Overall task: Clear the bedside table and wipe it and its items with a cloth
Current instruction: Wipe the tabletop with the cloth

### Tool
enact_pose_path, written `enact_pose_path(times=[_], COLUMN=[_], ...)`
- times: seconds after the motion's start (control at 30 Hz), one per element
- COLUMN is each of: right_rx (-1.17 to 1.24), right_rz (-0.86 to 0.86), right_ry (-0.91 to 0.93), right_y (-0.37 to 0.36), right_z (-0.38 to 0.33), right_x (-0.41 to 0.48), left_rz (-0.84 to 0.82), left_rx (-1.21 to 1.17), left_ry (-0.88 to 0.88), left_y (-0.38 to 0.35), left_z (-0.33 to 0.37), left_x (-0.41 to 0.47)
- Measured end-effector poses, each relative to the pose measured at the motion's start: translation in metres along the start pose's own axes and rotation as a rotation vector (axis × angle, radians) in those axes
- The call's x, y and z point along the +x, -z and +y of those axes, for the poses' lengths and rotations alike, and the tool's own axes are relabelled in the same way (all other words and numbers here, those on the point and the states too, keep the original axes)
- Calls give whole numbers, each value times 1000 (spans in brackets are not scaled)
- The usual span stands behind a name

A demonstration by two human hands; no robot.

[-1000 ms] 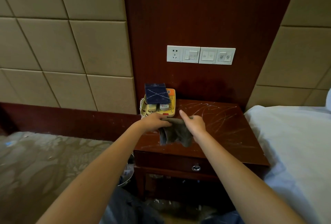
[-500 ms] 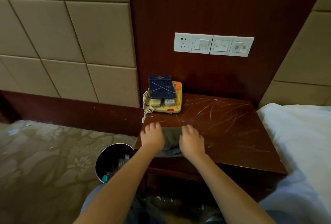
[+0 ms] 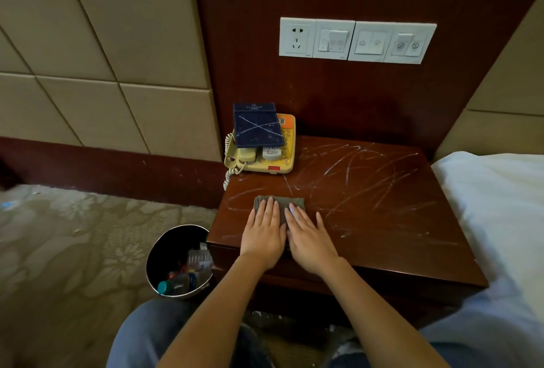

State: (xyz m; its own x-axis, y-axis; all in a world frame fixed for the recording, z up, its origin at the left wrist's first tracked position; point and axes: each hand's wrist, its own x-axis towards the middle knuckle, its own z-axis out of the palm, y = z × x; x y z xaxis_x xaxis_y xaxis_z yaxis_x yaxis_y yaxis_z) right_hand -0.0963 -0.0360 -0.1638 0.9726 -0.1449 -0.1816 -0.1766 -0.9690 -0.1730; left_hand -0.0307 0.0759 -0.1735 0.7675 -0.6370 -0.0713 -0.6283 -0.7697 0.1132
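Padded beige wall panels (image 3: pixel 103 43) and a dark wood board with a white switch plate (image 3: pixel 357 40) stand behind a dark red counter (image 3: pixel 382 220), which sits between a patterned carpet (image 3: pixel 73 235) and a white bed (image 3: pixel 500 205). White streaks (image 3: pixel 353 167) cross most of the counter's top.

A grey folded cloth (image 3: pixel 279 202) lies on the front left part of the counter. Both hands are on it side by side. The left hand (image 3: pixel 263 238) and the right hand (image 3: pixel 312 242) are flat, with fingers straight and pressing down, so they grip nothing. Only the far edge of the cloth shows beyond the fingertips.

At the back left corner a yellow phone (image 3: pixel 276 161) stands on the counter, its coiled cord hanging over the left edge. A dark blue booklet (image 3: pixel 257 127), marked with a white cross, lies on top of the phone. A round bin (image 3: pixel 164 258) with bottles and wrappers in it stands on the floor just beside the counter's front left corner.

The step in hand looks like the wiping of the top, just beginning. The cloth is laid flat and pressed, and nearly all the streaks are unwiped. The clearing is not finished, since the phone and booklet occupy their corner.

The next move probably calls for firm, even pressure and long strokes toward the right and the back. The cloth has to stay flat under the palms so it does not bunch up. The phone's corner would have to be cleared before the cloth can reach it
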Motion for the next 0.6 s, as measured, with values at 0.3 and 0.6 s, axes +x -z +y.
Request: enact_pose_path(times=[0.3,0.6], right_rx=[28,-21], right_rz=[16,-33], right_ry=[-184,-374], right_y=[3,9], right_z=[82,110], right_x=[-63,-93], left_rz=[-72,-137], left_rx=[31,55], left_ry=[-155,-301], left_y=[-3,-9], left_z=[102,148], left_x=[7,9])
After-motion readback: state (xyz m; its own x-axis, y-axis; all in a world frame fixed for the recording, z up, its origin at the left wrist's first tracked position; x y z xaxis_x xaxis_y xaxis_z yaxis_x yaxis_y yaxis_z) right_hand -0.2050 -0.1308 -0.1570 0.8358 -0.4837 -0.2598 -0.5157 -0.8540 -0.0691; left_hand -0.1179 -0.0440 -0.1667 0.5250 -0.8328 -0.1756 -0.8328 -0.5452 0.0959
